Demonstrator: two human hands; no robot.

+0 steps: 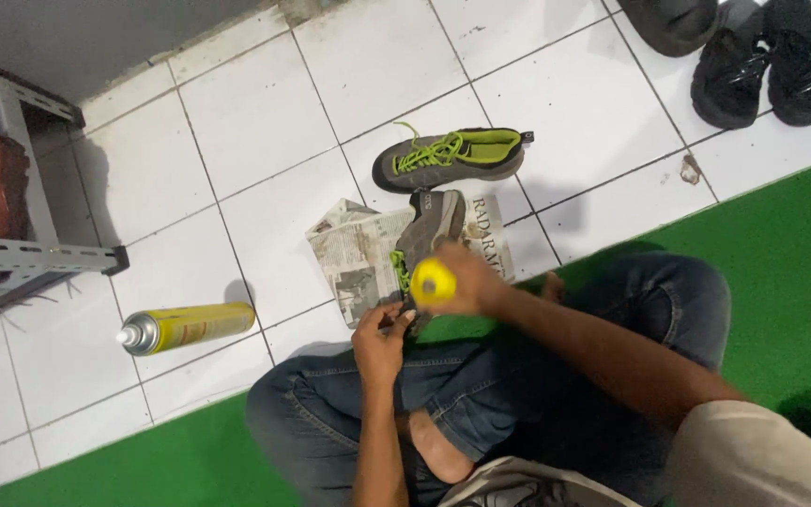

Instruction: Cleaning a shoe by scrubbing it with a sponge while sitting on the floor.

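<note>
On the white tiled floor [255, 122], at the edge of a green mat [781, 272], we sat cross-legged in blue jeans with a grey suede shoe with lime-green laces [429, 230] resting on a spread sheet of newspaper [354, 253] just before our knees. Our right hand [466, 280] was closed around a round yellow cap [432, 282], held directly over the near end of that shoe; whether the cap touched the shoe we could not tell. Our left hand [382, 338] was partly curled, its fingertips gripping the shoe's near edge to steady it. The matching grey shoe with a lime-green lining [451, 155] lay on its side just beyond the newspaper. A yellow aerosol can with a white nozzle [185, 329], uncapped, lay on its side on the tiles well to our left. We judged the step in hand to be treatment of the near shoe; the next move called for a firm left-hand hold.
</note>
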